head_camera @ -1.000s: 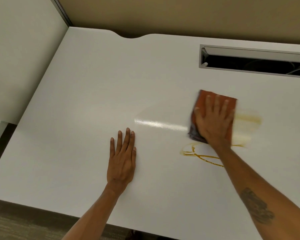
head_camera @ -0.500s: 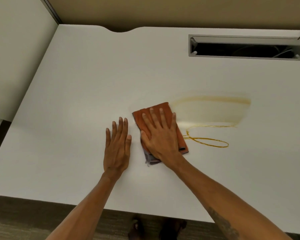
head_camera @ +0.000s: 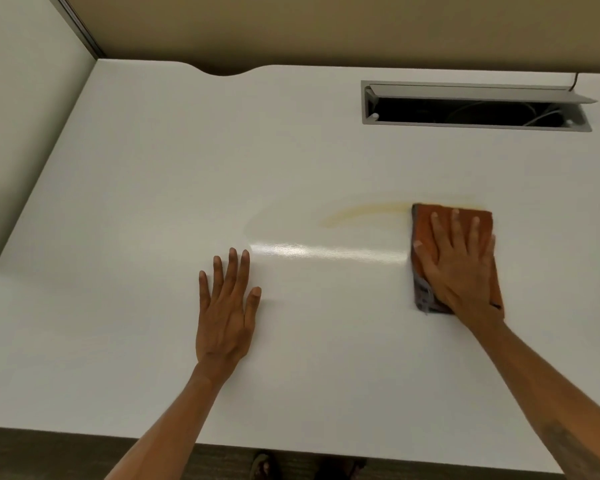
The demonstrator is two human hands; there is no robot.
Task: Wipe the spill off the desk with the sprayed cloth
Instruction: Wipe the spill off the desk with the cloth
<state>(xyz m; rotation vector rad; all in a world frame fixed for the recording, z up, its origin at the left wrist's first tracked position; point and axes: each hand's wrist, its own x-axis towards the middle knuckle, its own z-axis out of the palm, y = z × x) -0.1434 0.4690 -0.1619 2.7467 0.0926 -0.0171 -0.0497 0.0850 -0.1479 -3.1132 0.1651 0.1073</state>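
My right hand (head_camera: 459,268) lay flat and open on the cloth (head_camera: 426,237), fingers spread, palm pressing it to the desk (head_camera: 153,202) rather than pinching it; nothing was curled around it. The cloth was a folded orange pad with a grey underside peeking out at its near left corner, its long side running away from me. Just off its far left corner, what remained of the spill (head_camera: 364,213) showed as a thin yellowish streak, arcing leftward and slightly toward me, so its long axis ran across the desk, side to side. A glossy wet band (head_camera: 326,252) sat nearer me, between the cloth and my other hand. So the streak lay left and a touch beyond the palm, and I judged the next pass wanted a leftward sweep nudged a little farther out. My left hand (head_camera: 227,313) rested open, flat on the bare desk, well apart from the streak, holding nothing, just bracing. The right was clearly the nearer one.
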